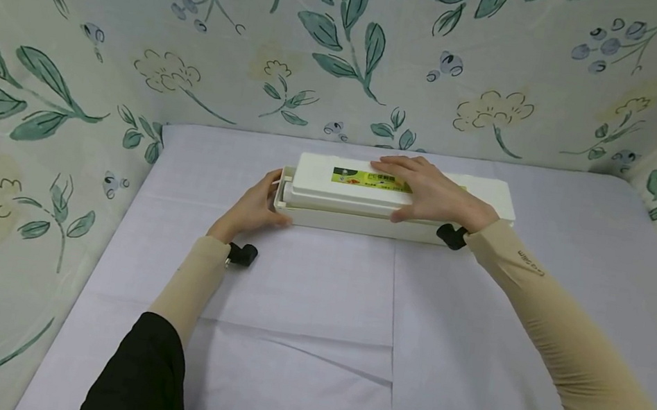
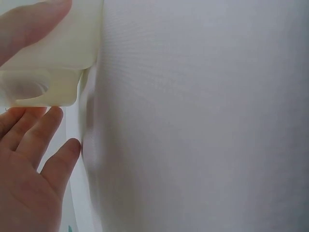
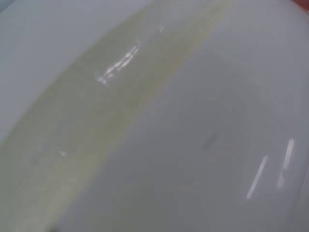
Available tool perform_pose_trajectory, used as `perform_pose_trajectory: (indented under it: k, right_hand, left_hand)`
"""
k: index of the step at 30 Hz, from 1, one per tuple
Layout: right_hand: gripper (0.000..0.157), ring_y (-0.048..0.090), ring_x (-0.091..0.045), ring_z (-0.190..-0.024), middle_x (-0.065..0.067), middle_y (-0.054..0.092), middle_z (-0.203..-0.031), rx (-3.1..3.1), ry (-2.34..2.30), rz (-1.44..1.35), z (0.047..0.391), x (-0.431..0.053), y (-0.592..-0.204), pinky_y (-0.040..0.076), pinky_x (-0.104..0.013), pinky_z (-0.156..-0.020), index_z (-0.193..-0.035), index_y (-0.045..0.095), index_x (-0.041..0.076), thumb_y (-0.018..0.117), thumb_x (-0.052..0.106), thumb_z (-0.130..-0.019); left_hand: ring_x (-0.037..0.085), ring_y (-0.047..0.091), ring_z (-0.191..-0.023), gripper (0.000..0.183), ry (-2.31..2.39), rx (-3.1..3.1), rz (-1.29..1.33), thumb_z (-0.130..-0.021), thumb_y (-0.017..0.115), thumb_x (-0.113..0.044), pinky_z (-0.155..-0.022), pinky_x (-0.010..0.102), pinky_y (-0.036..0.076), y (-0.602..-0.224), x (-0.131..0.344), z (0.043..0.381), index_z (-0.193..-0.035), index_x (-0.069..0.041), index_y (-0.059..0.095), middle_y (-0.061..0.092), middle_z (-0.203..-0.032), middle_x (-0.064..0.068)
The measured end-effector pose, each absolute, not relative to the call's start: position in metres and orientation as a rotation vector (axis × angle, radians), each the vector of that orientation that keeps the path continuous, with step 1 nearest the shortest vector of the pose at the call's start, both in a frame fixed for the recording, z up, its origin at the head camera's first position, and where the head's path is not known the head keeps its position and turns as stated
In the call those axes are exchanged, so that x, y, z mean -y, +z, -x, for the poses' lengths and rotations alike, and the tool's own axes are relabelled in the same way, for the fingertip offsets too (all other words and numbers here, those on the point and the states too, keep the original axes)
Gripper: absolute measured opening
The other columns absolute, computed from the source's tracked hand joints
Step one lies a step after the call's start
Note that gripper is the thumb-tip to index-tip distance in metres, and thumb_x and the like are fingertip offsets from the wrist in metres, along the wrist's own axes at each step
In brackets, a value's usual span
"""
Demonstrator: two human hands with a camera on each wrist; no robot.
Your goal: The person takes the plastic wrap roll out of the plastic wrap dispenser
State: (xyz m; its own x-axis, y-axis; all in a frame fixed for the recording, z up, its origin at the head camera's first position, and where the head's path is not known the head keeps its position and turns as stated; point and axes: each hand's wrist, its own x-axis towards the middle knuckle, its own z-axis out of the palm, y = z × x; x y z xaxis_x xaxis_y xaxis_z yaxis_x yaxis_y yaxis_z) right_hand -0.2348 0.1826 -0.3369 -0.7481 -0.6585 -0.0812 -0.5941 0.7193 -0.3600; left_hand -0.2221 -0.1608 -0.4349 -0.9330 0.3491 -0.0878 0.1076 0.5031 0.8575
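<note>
A long white cling film box (image 1: 339,221) with a yellow-green label (image 1: 363,179) lies lengthwise near the back of the table. Its white lid (image 1: 315,185) sits on top, and the base shows beyond it at the left end. My left hand (image 1: 252,207) grips that end, thumb on the front face and fingers at the far side. In the left wrist view a rounded, see-through part (image 2: 29,86) appears at the box's end. Across the lid lies my right hand (image 1: 431,190), thumb at the front edge, other fingers toward the back edge. The right wrist view is blurred.
A white cloth (image 1: 302,299) with fold creases covers the table. Behind and beside it hangs a curtain (image 1: 230,51) printed with leaves and flowers. The box stands close to the table's back edge. Each wrist carries a small black camera (image 1: 243,255).
</note>
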Motion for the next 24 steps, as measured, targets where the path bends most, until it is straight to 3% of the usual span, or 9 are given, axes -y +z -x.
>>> perform_pose_trajectory:
  k: [9,16,24]
  right_hand:
    - [0.096,0.021,-0.037,-0.138,-0.008,0.024,-0.155,-2.724,-0.461,0.994,0.235,-0.192,-0.337,0.017,-0.059,-0.109,-0.151,0.031,0.019,0.083,0.024,-0.071]
    - [0.095,0.024,-0.034,-0.136,-0.007,0.026,-0.154,-2.728,-0.466,0.976,0.234,-0.196,-0.338,0.026,-0.058,-0.105,-0.151,0.031,0.02,0.083,0.024,-0.071]
    - [0.095,0.025,-0.035,-0.135,-0.008,0.028,-0.153,-2.743,-0.466,0.963,0.232,-0.199,-0.337,0.026,-0.06,-0.104,-0.15,0.032,0.019,0.084,0.023,-0.071]
  left_hand:
    - [0.028,0.024,-0.141,0.107,1.402,-2.496,-0.394,-0.072,0.084,-0.008,-0.114,0.044,0.016,-0.436,0.161,0.223,-0.152,-0.01,0.013,0.021,-0.156,0.011]
    - [0.029,0.025,-0.14,0.107,1.414,-2.492,-0.41,-0.072,0.084,-0.005,-0.114,0.045,0.016,-0.437,0.161,0.223,-0.152,-0.009,0.013,0.021,-0.156,0.012]
    - [0.029,0.026,-0.14,0.106,1.416,-2.492,-0.413,-0.072,0.084,-0.004,-0.114,0.044,0.017,-0.436,0.161,0.223,-0.152,-0.008,0.014,0.022,-0.155,0.012]
